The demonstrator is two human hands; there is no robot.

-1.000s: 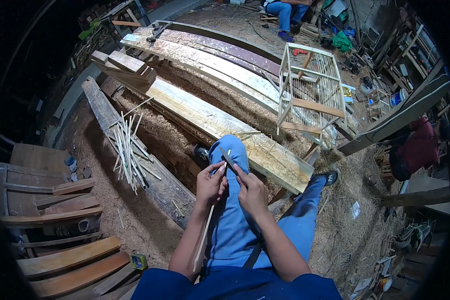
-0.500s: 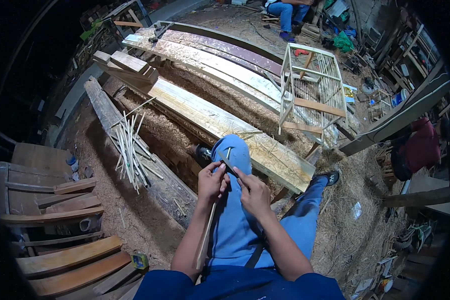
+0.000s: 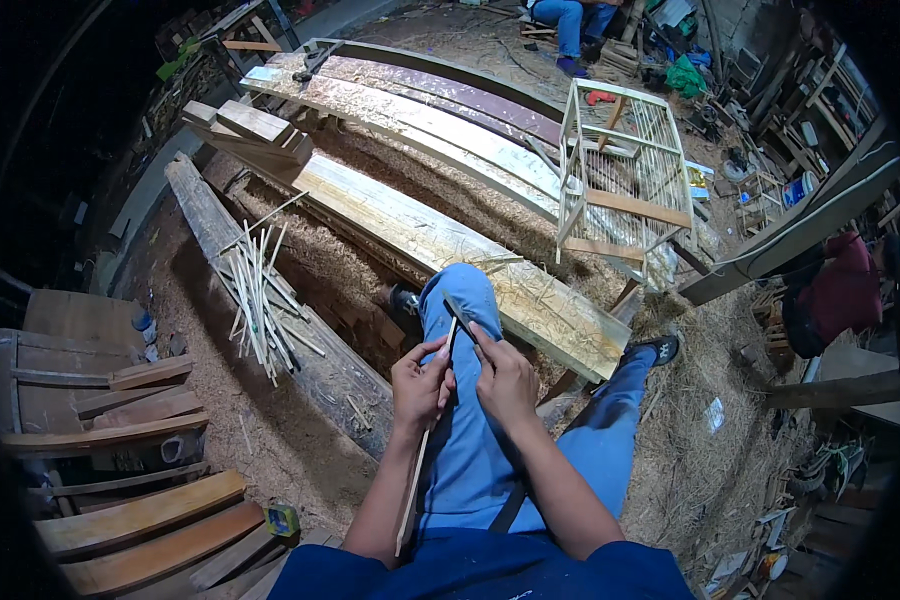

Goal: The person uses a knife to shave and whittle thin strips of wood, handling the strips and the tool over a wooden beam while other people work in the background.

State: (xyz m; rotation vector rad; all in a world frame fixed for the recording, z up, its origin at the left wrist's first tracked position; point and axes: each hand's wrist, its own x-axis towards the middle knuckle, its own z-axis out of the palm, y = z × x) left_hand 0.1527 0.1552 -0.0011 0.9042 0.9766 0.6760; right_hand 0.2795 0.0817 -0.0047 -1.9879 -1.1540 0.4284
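Above my raised knee, my left hand (image 3: 422, 385) pinches a thin pale wooden stick (image 3: 413, 490), whose lower length runs down along my left forearm. The stick's upper tip pokes out past my fingers. My right hand (image 3: 507, 385) grips a knife (image 3: 457, 309) with a dark, narrow blade; its handle is hidden in my fingers. The blade lies against or very near the stick's tip; I cannot tell if they touch. To the left, a loose bundle of similar sticks (image 3: 257, 300) rests across a weathered grey plank (image 3: 315, 385).
Beyond my knee runs a thick pale board (image 3: 420, 225) littered with shavings. A slatted wooden cage (image 3: 625, 205) stands at its far right. Curved wooden pieces (image 3: 140, 512) and a tape measure (image 3: 282, 519) lie at lower left. Another person in jeans (image 3: 568, 35) sits far back.
The knife has moved slightly up and leftward, toward the stick's tip. My right hand has shifted a little, and the stick's tip now shows more clearly between my hands.
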